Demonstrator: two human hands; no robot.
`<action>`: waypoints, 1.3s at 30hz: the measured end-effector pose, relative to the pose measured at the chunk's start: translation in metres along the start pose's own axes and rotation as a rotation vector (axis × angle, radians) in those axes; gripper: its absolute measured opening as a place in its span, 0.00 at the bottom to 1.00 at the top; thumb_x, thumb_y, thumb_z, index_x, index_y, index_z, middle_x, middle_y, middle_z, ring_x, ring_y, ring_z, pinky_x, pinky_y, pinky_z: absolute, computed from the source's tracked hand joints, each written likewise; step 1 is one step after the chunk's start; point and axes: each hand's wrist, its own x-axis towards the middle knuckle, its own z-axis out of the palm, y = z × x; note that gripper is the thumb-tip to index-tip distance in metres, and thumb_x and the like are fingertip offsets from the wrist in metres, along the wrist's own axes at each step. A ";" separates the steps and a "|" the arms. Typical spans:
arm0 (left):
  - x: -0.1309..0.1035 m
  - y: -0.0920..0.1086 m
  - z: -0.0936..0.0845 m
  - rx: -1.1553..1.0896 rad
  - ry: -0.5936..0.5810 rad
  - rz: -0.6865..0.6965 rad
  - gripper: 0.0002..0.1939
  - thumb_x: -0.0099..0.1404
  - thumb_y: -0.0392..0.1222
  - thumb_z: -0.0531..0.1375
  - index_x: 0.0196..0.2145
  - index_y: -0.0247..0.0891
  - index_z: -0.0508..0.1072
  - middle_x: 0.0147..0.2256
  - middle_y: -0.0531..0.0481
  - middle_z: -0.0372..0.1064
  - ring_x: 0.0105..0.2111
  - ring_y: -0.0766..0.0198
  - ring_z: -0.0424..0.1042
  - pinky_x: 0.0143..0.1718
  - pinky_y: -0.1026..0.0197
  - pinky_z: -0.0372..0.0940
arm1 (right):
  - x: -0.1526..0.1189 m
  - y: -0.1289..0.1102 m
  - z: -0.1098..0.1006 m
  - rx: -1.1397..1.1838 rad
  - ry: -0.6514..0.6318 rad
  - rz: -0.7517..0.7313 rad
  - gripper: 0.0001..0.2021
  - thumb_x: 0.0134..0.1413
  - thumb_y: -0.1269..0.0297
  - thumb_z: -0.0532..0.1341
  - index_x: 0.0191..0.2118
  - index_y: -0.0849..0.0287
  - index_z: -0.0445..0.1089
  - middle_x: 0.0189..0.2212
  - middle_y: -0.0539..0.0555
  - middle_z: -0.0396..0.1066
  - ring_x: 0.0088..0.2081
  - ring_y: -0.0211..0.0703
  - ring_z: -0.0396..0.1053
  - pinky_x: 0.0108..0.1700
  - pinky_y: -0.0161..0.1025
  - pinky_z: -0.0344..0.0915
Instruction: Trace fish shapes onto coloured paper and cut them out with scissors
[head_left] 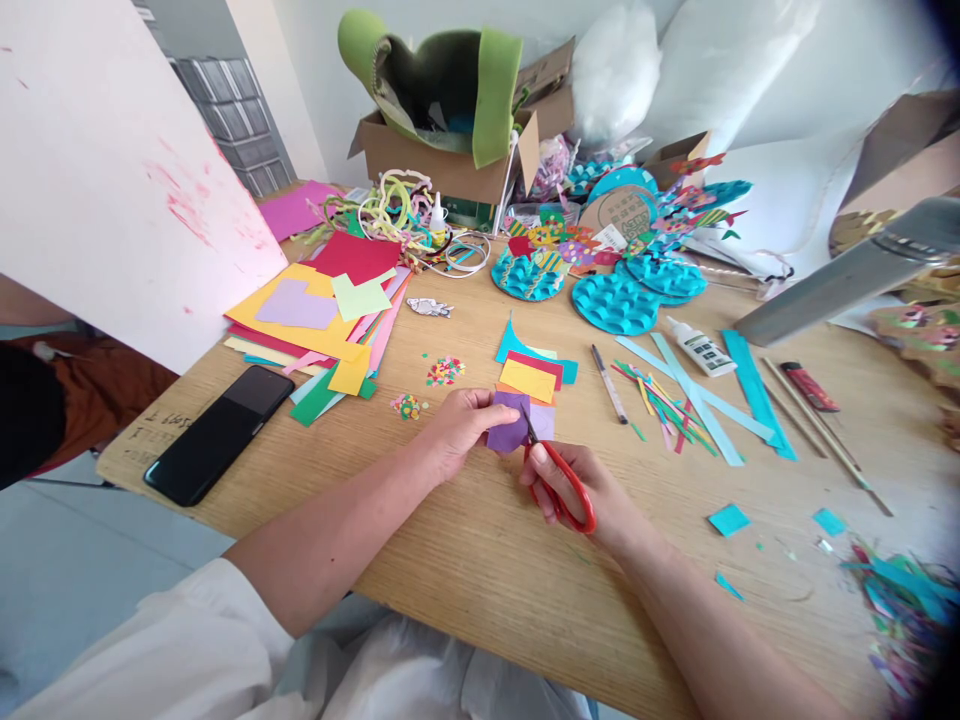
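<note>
My left hand (463,432) pinches a small piece of dark purple paper (508,432) between thumb and fingers, low over the table. Red-handled scissors (571,490) are gripped in my right hand (585,482), their blades at the right edge of the purple paper. Behind the paper lie cut pieces: a yellow rectangle (528,379), a light purple piece (542,421), a red strip and a blue curved scrap (517,341). Two little heaps of paper confetti (445,372) sit left of these, beyond my left hand.
A black phone (219,434) and stacked coloured paper (300,310) occupy the left side. To the right are a pen (609,384), thin paper strips (671,410), a glue bottle (700,346) and a grey cylinder (847,275). Blue decorated discs (615,303) and a cardboard box (442,165) stand behind.
</note>
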 end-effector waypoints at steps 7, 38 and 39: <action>0.001 -0.001 -0.001 -0.015 0.003 -0.022 0.12 0.46 0.42 0.66 0.28 0.32 0.76 0.26 0.50 0.72 0.24 0.68 0.68 0.29 0.64 0.61 | 0.001 0.000 0.001 0.015 0.001 0.012 0.26 0.54 0.37 0.55 0.26 0.59 0.64 0.13 0.47 0.62 0.15 0.33 0.57 0.20 0.32 0.52; 0.001 -0.002 -0.003 -0.004 -0.032 -0.054 0.13 0.45 0.42 0.67 0.28 0.32 0.76 0.24 0.50 0.71 0.25 0.67 0.68 0.31 0.63 0.62 | 0.000 -0.001 -0.001 -0.014 -0.013 0.004 0.27 0.53 0.35 0.55 0.26 0.59 0.64 0.13 0.47 0.62 0.16 0.33 0.58 0.20 0.33 0.51; 0.001 -0.002 -0.003 -0.005 -0.030 -0.056 0.12 0.45 0.42 0.67 0.28 0.32 0.76 0.24 0.50 0.71 0.24 0.67 0.68 0.31 0.63 0.62 | 0.000 -0.002 -0.001 -0.008 -0.017 0.003 0.27 0.53 0.35 0.55 0.26 0.59 0.64 0.14 0.47 0.62 0.16 0.33 0.58 0.19 0.32 0.51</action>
